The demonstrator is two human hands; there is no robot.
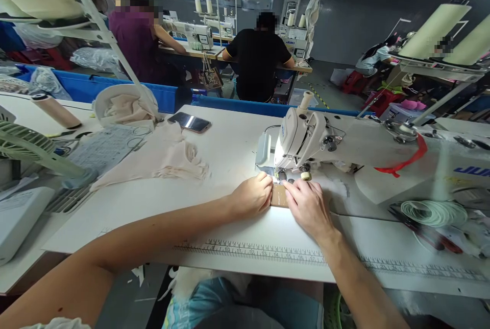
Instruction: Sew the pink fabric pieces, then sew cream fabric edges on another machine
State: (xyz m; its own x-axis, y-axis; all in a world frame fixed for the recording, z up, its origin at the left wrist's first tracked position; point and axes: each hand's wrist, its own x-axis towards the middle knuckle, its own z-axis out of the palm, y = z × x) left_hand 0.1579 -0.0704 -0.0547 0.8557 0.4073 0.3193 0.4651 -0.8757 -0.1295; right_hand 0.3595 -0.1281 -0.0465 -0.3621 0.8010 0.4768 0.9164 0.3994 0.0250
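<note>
While a brown piece (280, 198) lies between bent left fingers (265, 181) and right fingers (292, 192), grip is unclear.

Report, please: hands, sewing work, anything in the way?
Left hand, right hand: fingertips at needle end of JUKI sewing machine. Anything held: too small to tell. Smartphone, beige fabric: off left, apart from both.

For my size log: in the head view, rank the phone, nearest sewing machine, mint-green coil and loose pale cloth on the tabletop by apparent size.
1. Nearest sewing machine
2. Loose pale cloth
3. Mint-green coil
4. Phone
</note>
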